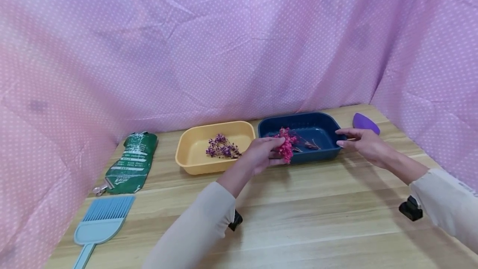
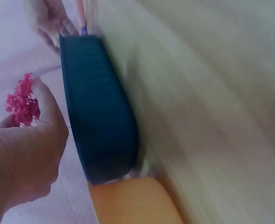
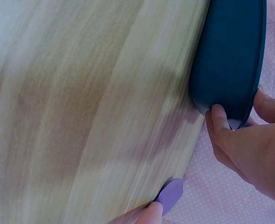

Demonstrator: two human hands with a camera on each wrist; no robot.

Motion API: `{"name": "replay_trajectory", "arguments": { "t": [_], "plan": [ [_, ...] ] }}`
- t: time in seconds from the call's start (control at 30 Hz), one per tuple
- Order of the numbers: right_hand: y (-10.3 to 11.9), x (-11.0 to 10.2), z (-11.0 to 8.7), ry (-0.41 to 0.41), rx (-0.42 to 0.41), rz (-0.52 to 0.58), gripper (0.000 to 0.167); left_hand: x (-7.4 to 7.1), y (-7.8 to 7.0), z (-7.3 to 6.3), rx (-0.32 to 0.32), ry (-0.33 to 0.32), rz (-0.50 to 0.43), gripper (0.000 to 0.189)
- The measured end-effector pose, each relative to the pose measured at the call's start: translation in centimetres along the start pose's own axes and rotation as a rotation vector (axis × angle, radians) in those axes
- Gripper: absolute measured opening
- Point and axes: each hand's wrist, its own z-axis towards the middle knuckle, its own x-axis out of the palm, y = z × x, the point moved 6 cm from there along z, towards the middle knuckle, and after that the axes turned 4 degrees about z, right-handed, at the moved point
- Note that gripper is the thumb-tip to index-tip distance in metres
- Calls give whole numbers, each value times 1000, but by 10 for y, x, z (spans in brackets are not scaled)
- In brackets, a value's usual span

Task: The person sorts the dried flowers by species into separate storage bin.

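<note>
Holding one pink sprig (image 1: 285,146), left fingers (image 1: 274,142); right fingers (image 1: 342,144) gripping one blue tray (image 1: 298,120).

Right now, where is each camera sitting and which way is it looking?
Head: high up, looking down at the wooden table; both hands and sleeves show.
Left wrist: beside the left hand holding pink flowers.
Right wrist: beside the right hand, fingers on the blue tray.
All three share that tray.

Sitting side by side on a table (image 1: 298,219): two trays.
Lying in the left tray (image 1: 194,152), one sprig (image 1: 222,147); over the right tray's (image 1: 321,155) near left rim, a bunch (image 1: 285,143) in the left hand (image 1: 261,155); at its right end, the right hand (image 1: 364,142); far left, a pouch (image 1: 130,163) behind a brush (image 1: 101,221).
</note>
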Motion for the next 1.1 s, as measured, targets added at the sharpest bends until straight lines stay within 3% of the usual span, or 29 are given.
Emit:
{"name": "replay_trajectory", "arguments": {
  "t": [0.27,0.6,0.7,0.93,1.1],
  "plan": [
    [-1,1,-1,3,6,15,57,-15,-8,19,-33,-137,-59,24],
    [1,1,-1,7,4,17,57,-18,-10,29,-67,-178,-98,22],
    [1,1,-1,2,1,14,57,-16,-11,31,-64,-145,-102,29],
    [2,1,-2,-2,-2,10,57,-8,-9,32,-82,20,-115,61],
    [3,0,-2,-3,-5,13,57,-6,-10,30,-66,39,-94,60]
  ]
}}
